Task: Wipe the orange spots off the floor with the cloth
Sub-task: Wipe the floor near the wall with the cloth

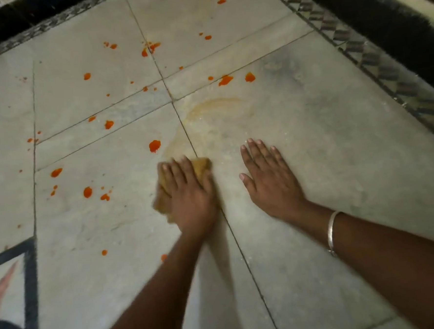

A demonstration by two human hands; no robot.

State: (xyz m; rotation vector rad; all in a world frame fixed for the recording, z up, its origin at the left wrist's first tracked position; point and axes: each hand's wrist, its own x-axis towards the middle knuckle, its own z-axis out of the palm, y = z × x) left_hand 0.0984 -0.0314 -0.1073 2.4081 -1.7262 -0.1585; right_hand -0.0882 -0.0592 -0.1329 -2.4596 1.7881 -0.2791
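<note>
My left hand [189, 194] presses a crumpled tan cloth [200, 165] flat against the grey tiled floor [310, 133], across a tile joint. The cloth shows beyond my fingertips and at the hand's left side. My right hand [267, 179] lies flat on the floor to the right, fingers spread, holding nothing. Several orange spots dot the tiles; the nearest spot [155, 145] lies just beyond the cloth to the upper left. A faint yellowish smear [215, 108] arcs over the tile ahead of the hands. More spots [225, 80] sit farther off.
A patterned grey border [371, 53] and a black strip [379, 14] run along the right and the far left. A dark-lined inlay [29, 265] sits at the lower left. A silver bangle [333, 233] circles my right wrist.
</note>
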